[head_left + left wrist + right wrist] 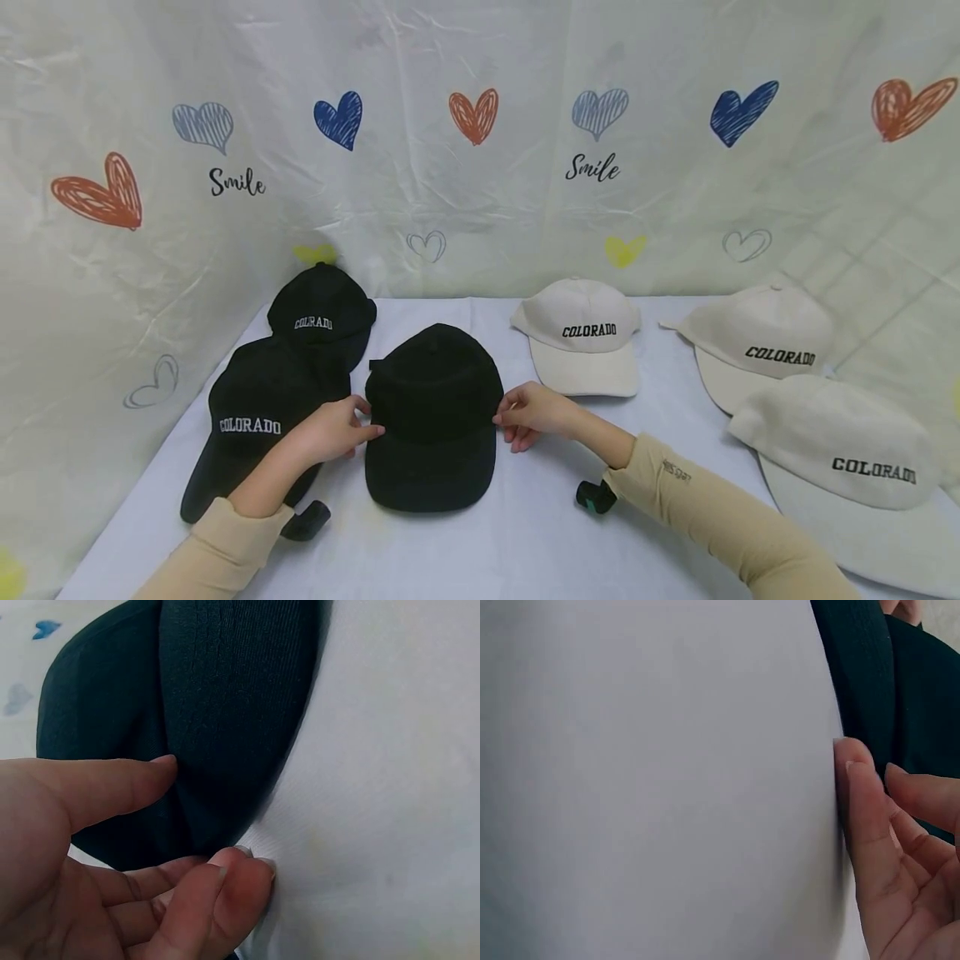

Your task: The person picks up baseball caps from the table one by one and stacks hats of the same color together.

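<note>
A plain black baseball cap (433, 387) sits in the middle of the table, brim toward me, no lettering showing on its front. My left hand (330, 432) pinches its left side where crown meets brim. In the left wrist view the thumb (142, 781) lies on the cap (240, 682) and the other fingers curl at its lower edge. On the opposite side, my right hand (534, 412) pinches the cap's edge. The right wrist view has its fingers (866, 817) against the cap's rim (859, 667), with the thumb on the crown side.
Two black COLORADO caps, one nearer (255, 392) and one farther back (318, 304), overlap at left. Cream COLORADO caps stand at the back (581, 321), back right (765, 333) and front right (847, 433). A white cloth (540, 517) covers the table; a heart-printed curtain (510, 192) hangs behind.
</note>
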{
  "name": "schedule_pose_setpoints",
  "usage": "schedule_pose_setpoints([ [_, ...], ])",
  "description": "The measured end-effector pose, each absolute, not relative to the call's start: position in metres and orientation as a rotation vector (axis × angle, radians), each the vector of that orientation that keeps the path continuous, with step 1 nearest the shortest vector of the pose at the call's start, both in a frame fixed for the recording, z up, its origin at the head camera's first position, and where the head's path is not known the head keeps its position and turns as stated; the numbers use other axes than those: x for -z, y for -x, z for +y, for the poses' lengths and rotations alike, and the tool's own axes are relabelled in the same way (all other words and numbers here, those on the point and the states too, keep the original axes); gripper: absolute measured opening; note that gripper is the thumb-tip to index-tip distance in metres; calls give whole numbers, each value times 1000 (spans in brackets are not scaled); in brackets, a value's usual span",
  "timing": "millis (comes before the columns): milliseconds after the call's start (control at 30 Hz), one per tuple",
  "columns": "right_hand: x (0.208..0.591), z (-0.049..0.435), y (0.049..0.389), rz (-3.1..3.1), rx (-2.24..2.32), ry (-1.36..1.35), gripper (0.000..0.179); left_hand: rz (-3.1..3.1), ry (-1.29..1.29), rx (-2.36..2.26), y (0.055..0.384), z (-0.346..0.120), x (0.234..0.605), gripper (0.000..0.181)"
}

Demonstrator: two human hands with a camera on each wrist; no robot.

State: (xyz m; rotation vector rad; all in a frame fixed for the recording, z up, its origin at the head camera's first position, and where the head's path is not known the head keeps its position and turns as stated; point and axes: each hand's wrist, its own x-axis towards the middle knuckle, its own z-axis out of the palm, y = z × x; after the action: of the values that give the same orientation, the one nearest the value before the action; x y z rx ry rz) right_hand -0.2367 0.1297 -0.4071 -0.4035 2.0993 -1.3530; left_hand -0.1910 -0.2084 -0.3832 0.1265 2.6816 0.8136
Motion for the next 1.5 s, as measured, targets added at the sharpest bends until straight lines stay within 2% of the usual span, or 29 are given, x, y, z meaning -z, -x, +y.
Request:
schedule_pose_setpoints([
  [333,406,135,236,2181,1302,483,11,2682,-178,-829,187,-211,379,47],
  [867,394,146,232,2308,1241,627,16,2717,-289,-964,184,-222,364,31],
  [1500,376,128,223,2208,1481,716,17,2760,-423,-1198,176,-251,319,27],
])
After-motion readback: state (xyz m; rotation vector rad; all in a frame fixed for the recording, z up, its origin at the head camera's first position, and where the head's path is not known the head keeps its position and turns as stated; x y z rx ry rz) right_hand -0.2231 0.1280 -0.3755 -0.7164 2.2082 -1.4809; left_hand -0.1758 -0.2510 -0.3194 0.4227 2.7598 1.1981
